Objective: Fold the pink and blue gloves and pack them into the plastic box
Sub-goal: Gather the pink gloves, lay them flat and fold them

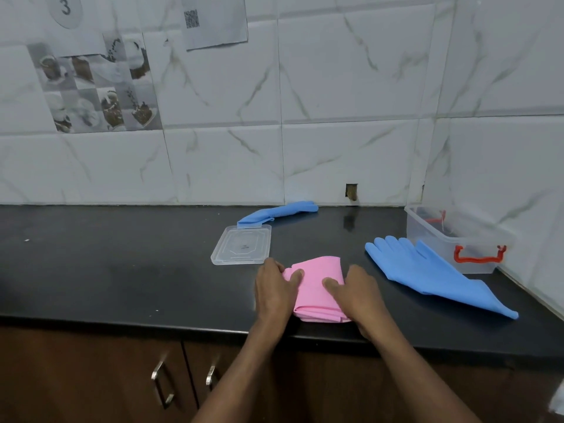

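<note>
Folded glove (317, 288) on the desk (122, 270) between left grip (274, 288) and right grip (360, 291), lid (241, 245) beyond the left grip, flat glove (427, 270) right of the right grip, box (457, 236) behind it, another glove (277, 212) behind the lid.

— Where does the head view look from?
— From above the front edge of the black counter (122, 270), facing forward and down toward the tiled wall (335, 117) behind it.
— How near is it?
— Close: both forearms enter from the bottom edge, the left hand (274, 291) and right hand (360, 294) lying near the counter's front edge.
— Is there a second view?
— No, only this wide one, which bends the counter's right corner.
</note>
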A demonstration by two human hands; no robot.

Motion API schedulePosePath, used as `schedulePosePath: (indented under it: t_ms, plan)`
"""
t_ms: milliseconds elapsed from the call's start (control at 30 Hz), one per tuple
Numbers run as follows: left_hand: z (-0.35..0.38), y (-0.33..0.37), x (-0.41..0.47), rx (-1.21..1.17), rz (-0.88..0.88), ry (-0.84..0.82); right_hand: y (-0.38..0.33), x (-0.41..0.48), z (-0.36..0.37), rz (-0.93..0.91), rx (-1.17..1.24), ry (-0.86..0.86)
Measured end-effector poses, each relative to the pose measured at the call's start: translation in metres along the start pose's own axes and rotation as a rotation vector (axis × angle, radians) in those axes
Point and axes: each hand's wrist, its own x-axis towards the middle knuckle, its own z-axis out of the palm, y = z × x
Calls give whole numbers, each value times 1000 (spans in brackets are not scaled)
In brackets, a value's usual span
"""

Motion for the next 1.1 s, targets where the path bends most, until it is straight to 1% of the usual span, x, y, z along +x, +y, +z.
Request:
schedulePosePath:
  t_ms: [67,167,233,267,333,400,433,467,500,533,567,600,633,667,700,767,833,867,900,967,1033,1100]
  plan:
    - [-1,-1,2,-14,-11,-13,-5,6,-2,63,216,-23]
    - [-5,-3,6,-93,-73,-58,-10,14,-2,104,519,-165]
    - [-9,-6,11,-183,-141,-73,-13,16,0,89,645,-252]
    - [-11,-7,13,-227,-165,-73,-14,17,2,76,670,-267]
    - [-18,-7,14,-311,-198,-26,-17,20,7,56,745,-252]
    - [-29,-10,17,-324,-212,71,-21,23,13,62,908,-241]
    - [-37,-12,19,-352,-237,74,-25,24,17,70,1007,-252]
    - [-45,-15,22,-439,-294,1,-30,25,22,67,1102,-271]
    - [-55,-16,27,-584,-375,-146,-37,24,27,53,1174,-293]
    - [-66,-18,33,-766,-463,-335,-45,23,33,37,1212,-318]
    - [-76,-20,38,-955,-536,-489,-54,21,40,28,1221,-341]
    - [-85,-22,43,-1104,-592,-557,-63,19,49,24,1212,-363]
    - [-92,-25,48,-1158,-614,-552,-70,17,58,26,1187,-377]
    - [-97,-28,53,-1108,-604,-501,-76,16,68,32,1148,-378]
    - [-100,-33,58,-999,-588,-435,-81,15,77,31,1072,-363]
    - [-105,-44,64,-758,-559,-335,-88,14,92,-32,749,-273]
    - [-107,-53,69,-613,-558,-290,-91,13,102,-115,392,-138]
    - [-108,-56,71,-555,-552,-277,-93,11,105,-169,291,-84]
    - [-109,-57,73,-498,-538,-267,-94,8,108,-238,233,-54]
    - [-110,-60,77,-399,-518,-253,-91,4,116,-380,109,-63]
    - [-112,-59,83,-292,-503,-261,-83,5,122,-453,-3,-121]
    - [-114,-60,90,-209,-463,-247,-77,8,123,-491,-14,-170]
